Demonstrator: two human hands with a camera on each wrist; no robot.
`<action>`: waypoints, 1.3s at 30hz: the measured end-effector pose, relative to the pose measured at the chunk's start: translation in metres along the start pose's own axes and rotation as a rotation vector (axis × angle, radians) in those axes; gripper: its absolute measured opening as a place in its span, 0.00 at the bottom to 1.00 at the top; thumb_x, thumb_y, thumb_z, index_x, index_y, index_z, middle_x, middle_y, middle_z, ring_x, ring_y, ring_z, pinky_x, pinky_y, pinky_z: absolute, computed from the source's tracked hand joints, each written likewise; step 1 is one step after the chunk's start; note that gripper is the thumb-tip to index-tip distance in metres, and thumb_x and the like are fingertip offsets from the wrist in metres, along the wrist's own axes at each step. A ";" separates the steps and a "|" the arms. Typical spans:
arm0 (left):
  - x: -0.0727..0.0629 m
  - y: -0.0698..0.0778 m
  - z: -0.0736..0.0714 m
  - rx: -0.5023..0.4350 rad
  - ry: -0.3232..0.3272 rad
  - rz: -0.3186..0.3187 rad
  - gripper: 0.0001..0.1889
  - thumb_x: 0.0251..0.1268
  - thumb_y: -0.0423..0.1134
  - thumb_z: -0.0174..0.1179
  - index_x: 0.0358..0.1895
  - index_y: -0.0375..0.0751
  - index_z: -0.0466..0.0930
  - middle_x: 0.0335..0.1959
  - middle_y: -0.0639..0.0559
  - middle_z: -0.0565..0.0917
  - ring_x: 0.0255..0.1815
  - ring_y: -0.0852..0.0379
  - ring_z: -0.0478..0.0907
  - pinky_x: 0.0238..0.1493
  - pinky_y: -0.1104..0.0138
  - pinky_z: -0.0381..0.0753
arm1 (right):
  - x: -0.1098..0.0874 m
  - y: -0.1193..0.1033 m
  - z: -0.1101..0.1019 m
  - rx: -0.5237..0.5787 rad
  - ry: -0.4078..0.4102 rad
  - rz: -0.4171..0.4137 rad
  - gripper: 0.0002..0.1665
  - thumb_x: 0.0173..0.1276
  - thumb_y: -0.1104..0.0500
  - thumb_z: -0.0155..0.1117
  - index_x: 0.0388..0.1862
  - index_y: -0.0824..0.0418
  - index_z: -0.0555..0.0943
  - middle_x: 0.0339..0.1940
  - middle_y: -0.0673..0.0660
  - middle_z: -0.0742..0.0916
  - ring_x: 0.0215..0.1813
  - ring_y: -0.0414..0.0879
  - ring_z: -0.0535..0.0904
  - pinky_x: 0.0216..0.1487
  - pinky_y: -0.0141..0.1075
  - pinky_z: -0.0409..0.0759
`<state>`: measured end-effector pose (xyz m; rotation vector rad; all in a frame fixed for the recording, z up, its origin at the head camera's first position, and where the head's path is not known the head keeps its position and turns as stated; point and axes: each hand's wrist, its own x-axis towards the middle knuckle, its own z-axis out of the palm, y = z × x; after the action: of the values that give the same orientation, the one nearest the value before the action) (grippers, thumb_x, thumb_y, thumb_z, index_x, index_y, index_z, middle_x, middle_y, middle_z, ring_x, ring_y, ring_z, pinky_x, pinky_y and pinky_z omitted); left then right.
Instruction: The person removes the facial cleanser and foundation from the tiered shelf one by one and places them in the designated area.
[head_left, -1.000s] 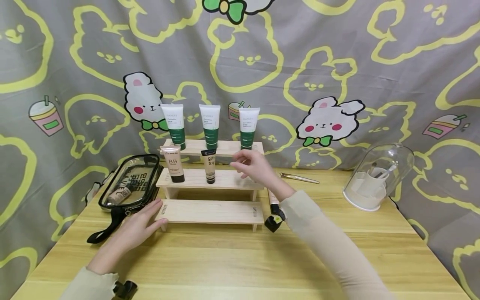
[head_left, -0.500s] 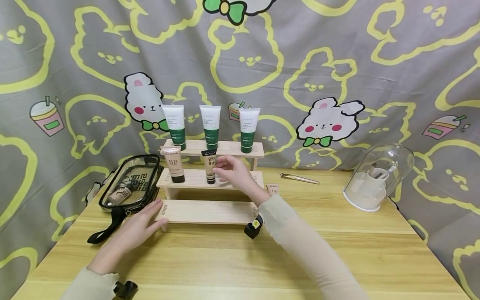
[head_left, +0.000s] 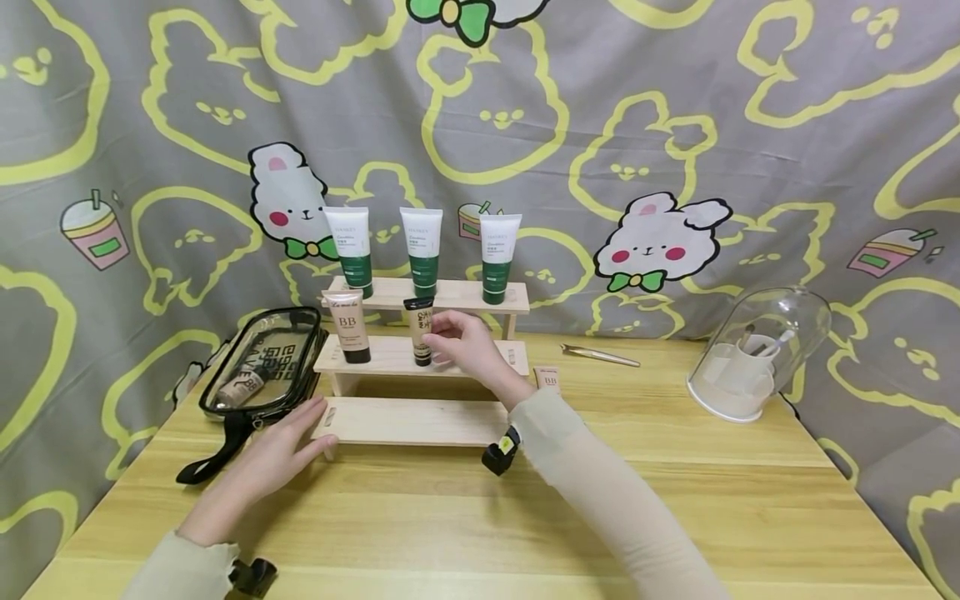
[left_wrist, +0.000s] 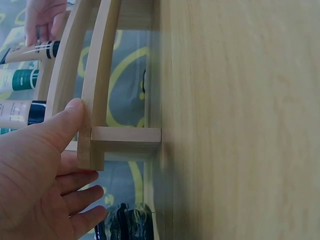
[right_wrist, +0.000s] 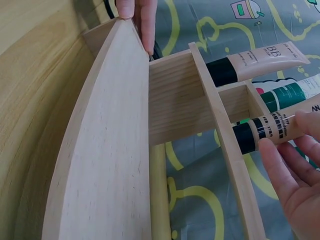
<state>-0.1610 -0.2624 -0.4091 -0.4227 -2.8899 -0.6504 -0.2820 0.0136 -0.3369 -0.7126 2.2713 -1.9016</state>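
A three-tier wooden display rack [head_left: 420, 421] stands on the table. My left hand [head_left: 273, 454] grips the left end of its lowest step; in the left wrist view the thumb [left_wrist: 70, 117] lies against the board. On the middle step, a small beige cosmetic tube [right_wrist: 275, 127] stands on its black cap, and my right hand [head_left: 472, 354] pinches it between thumb and fingers. To its left, a pink BB cream tube [head_left: 349, 327] stands on the same step. White-and-green tubes [head_left: 423, 250] stand spaced along the top step.
Left of the rack lies a clear pouch [head_left: 266, 358] with black trim and a tube inside. Another BB tube [head_left: 547, 379] is partly hidden behind the right sleeve. Behind it lies a slim metallic tool [head_left: 600, 356]. A domed brush holder [head_left: 757, 354] stands far right.
My right hand has moved left and down from the right end of the middle step to the small beige tube, whose front has turned slightly. My left hand stays on the rack.
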 end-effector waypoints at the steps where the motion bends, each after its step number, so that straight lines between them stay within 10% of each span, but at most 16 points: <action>1: 0.000 0.000 0.000 -0.002 -0.002 0.000 0.35 0.66 0.53 0.52 0.66 0.27 0.60 0.66 0.31 0.59 0.63 0.32 0.57 0.61 0.43 0.57 | 0.000 0.000 0.000 -0.001 0.000 0.000 0.15 0.63 0.65 0.63 0.47 0.70 0.76 0.40 0.61 0.82 0.40 0.48 0.79 0.34 0.37 0.83; 23: 0.001 0.001 0.000 0.002 -0.003 -0.001 0.35 0.66 0.53 0.53 0.65 0.27 0.60 0.66 0.31 0.59 0.63 0.32 0.57 0.60 0.43 0.58 | -0.007 -0.004 -0.008 -0.049 0.021 0.005 0.13 0.63 0.62 0.64 0.43 0.69 0.77 0.37 0.59 0.82 0.38 0.47 0.79 0.35 0.36 0.82; 39: 0.000 0.001 0.000 0.008 0.008 0.008 0.35 0.66 0.53 0.53 0.65 0.27 0.61 0.66 0.31 0.60 0.63 0.32 0.58 0.60 0.43 0.59 | -0.041 -0.008 -0.058 0.000 0.110 -0.076 0.15 0.62 0.68 0.62 0.45 0.76 0.75 0.37 0.63 0.80 0.35 0.47 0.79 0.35 0.43 0.83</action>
<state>-0.1605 -0.2619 -0.4087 -0.4299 -2.8810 -0.6382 -0.2641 0.0817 -0.3260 -0.7211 2.3401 -2.0227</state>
